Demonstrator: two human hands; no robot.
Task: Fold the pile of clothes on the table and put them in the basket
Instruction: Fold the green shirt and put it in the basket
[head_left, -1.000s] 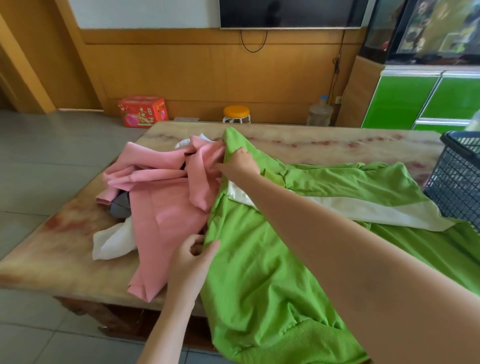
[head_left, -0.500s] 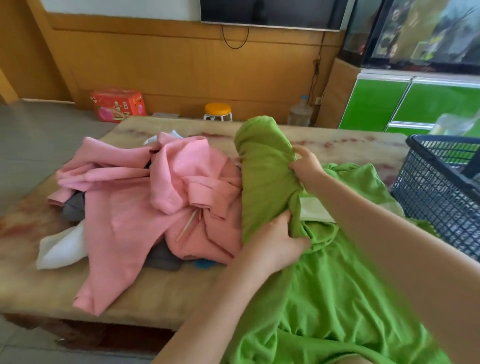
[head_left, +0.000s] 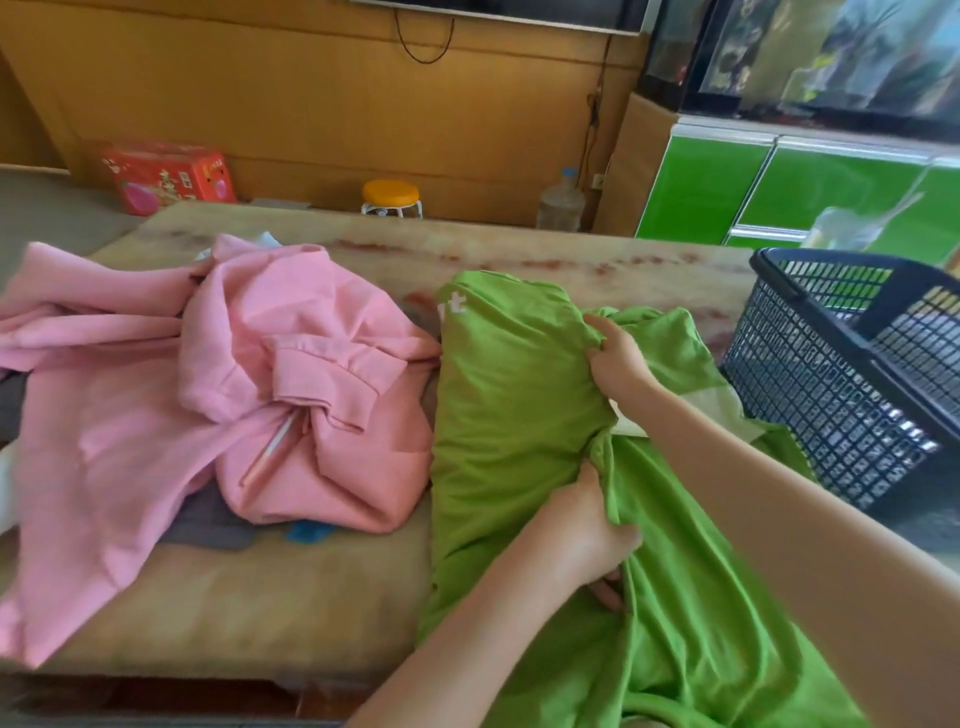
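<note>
A green garment (head_left: 509, 415) lies on the right half of the wooden table (head_left: 260, 597), its near part hanging over the front edge. My left hand (head_left: 587, 525) grips a bunched fold of it near the middle. My right hand (head_left: 615, 358) grips the fabric farther back, beside a white panel. A pink hoodie (head_left: 249, 395) lies crumpled on the left, on top of grey, white and blue pieces. A dark mesh basket (head_left: 831, 395) stands at the right end of the table.
Behind the table on the floor are a red box (head_left: 166, 176), a small stool with an orange top (head_left: 390, 197) and a water jug (head_left: 561, 205). A green cabinet (head_left: 779, 192) stands at the back right. Bare tabletop shows in front of the pink hoodie.
Both hands have pulled the green garment's left part over to the right, away from the pink hoodie. The view has shifted right, and the basket now shows more fully.
</note>
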